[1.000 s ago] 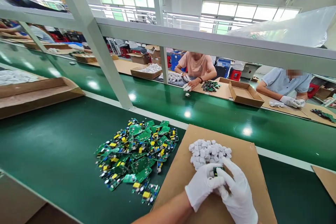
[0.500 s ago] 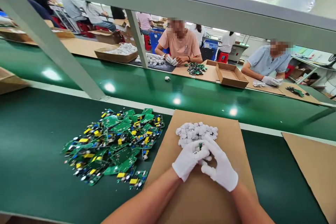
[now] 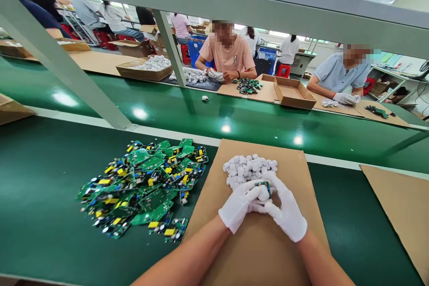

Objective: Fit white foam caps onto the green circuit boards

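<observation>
Both my hands wear white gloves and meet over a brown cardboard sheet [image 3: 268, 254]. My left hand [image 3: 238, 205] and my right hand [image 3: 284, 210] together grip a small white plastic shell with a green circuit board [image 3: 265, 187] set in it. Just beyond my fingers lies a pile of white plastic shells [image 3: 248, 169]. A heap of green circuit boards [image 3: 144, 183] with yellow parts lies on the green mat to the left.
A green conveyor belt [image 3: 214, 116] runs across behind a white frame post [image 3: 63, 67], with one white piece [image 3: 205, 98] on it. Two people sit opposite, with cardboard boxes [image 3: 293, 93] and boards. Another cardboard sheet [image 3: 398, 214] lies at the right.
The view tilted down from the ceiling windows to the bench. My hands stayed together on the shell and board, turning it slightly; the white piece on the belt drifted left.
</observation>
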Action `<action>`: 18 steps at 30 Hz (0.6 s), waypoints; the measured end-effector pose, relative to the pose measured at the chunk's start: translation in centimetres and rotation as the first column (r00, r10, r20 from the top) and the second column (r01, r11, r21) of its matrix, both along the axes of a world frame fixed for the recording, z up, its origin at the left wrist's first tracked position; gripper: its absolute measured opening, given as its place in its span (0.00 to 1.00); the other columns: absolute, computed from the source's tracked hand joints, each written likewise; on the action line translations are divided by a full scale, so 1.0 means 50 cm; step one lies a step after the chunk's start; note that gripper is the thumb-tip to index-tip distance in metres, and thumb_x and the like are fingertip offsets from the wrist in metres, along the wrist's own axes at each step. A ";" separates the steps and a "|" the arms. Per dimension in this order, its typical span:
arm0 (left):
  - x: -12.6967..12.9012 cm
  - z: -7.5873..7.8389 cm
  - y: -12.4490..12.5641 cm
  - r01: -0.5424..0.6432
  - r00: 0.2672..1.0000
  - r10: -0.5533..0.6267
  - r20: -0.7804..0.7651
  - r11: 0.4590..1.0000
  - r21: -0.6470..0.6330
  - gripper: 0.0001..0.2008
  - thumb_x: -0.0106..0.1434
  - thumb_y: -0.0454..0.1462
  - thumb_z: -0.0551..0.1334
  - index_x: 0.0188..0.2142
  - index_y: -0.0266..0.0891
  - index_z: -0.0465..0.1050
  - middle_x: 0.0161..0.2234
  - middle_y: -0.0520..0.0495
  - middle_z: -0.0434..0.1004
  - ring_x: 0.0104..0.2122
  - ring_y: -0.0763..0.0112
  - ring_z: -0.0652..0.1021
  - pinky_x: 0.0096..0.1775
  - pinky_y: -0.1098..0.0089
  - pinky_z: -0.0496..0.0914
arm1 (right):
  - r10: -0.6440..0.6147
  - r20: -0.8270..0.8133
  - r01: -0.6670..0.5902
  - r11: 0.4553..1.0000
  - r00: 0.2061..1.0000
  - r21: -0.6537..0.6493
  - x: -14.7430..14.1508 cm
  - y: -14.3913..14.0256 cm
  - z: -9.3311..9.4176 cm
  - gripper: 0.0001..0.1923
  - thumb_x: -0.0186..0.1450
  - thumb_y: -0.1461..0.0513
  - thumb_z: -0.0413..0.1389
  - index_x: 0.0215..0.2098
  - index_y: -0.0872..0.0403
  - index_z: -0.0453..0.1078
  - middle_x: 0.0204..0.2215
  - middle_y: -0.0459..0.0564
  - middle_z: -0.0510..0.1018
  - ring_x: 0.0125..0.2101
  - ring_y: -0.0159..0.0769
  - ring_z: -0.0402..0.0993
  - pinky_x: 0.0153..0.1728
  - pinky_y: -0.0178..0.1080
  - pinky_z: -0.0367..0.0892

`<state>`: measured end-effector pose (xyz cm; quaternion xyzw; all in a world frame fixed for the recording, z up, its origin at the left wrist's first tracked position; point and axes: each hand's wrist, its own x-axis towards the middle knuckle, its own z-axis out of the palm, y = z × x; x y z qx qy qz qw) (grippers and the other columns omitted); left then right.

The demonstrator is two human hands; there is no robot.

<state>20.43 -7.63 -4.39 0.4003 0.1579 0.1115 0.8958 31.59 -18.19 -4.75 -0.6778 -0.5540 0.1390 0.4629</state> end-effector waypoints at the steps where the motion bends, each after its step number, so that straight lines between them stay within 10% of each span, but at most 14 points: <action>1: 0.000 -0.002 -0.001 0.017 1.000 -0.017 0.027 1.000 -0.020 0.15 0.55 0.44 0.63 0.35 0.34 0.71 0.26 0.49 0.68 0.25 0.77 0.71 0.29 0.73 0.68 | -0.016 0.100 0.013 0.999 0.995 0.035 0.002 0.001 -0.001 0.30 0.60 0.54 0.55 0.59 0.52 0.57 0.56 0.56 0.64 0.53 0.47 0.62 0.52 0.48 0.62; 10: -0.004 -0.012 -0.007 -0.023 1.000 0.023 0.001 0.999 0.043 0.17 0.53 0.44 0.65 0.37 0.35 0.70 0.27 0.50 0.70 0.25 0.78 0.70 0.28 0.75 0.66 | -0.129 0.541 -0.003 0.972 0.831 0.237 -0.005 0.019 -0.004 0.13 0.60 0.64 0.54 0.43 0.47 0.72 0.48 0.51 0.72 0.53 0.45 0.63 0.48 0.47 0.65; 18: -0.001 0.007 -0.010 -0.067 0.994 0.082 -0.077 0.981 0.180 0.15 0.50 0.44 0.65 0.25 0.33 0.67 0.25 0.49 0.69 0.20 0.78 0.70 0.21 0.76 0.66 | 0.090 -0.146 -0.090 0.996 0.985 0.006 -0.008 0.004 -0.003 0.40 0.60 0.44 0.49 0.64 0.56 0.45 0.50 0.57 0.71 0.48 0.45 0.68 0.50 0.44 0.63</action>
